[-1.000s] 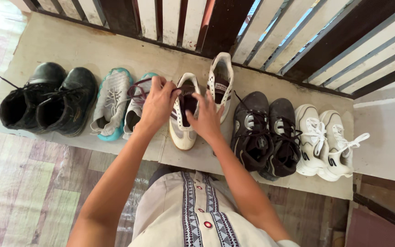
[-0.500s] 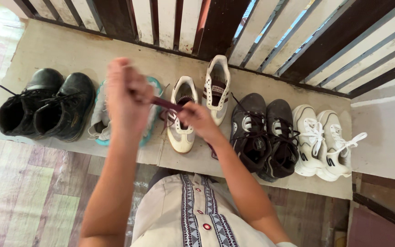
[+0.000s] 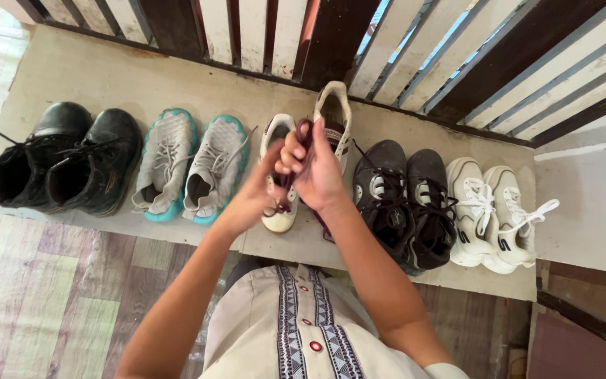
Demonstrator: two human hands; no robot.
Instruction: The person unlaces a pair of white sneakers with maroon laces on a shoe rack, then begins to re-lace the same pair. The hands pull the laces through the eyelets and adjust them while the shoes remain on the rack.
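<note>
A cream sneaker with dark maroon stripes (image 3: 275, 217) lies on a pale concrete ledge (image 3: 92, 70), with its mate (image 3: 336, 112) set a little farther back. My right hand (image 3: 313, 168) is closed around a dark maroon shoelace (image 3: 304, 133) above the sneaker. My left hand (image 3: 257, 193) sits just below and left of it, fingers on the same lace near the shoe's eyelets. Both hands hide most of the front sneaker's top.
A row of shoes sits on the ledge: black boots (image 3: 57, 161) at left, grey and teal knit sneakers (image 3: 191, 168), black sneakers (image 3: 405, 203) and white sneakers (image 3: 496, 214) at right. White and dark railing slats (image 3: 261, 35) stand behind. Patterned wooden floor (image 3: 43, 295) lies below.
My left hand came down from its raised pull to the left and met my right hand over the cream sneaker. The right hand closed on the lace. The teal sneakers are uncovered again.
</note>
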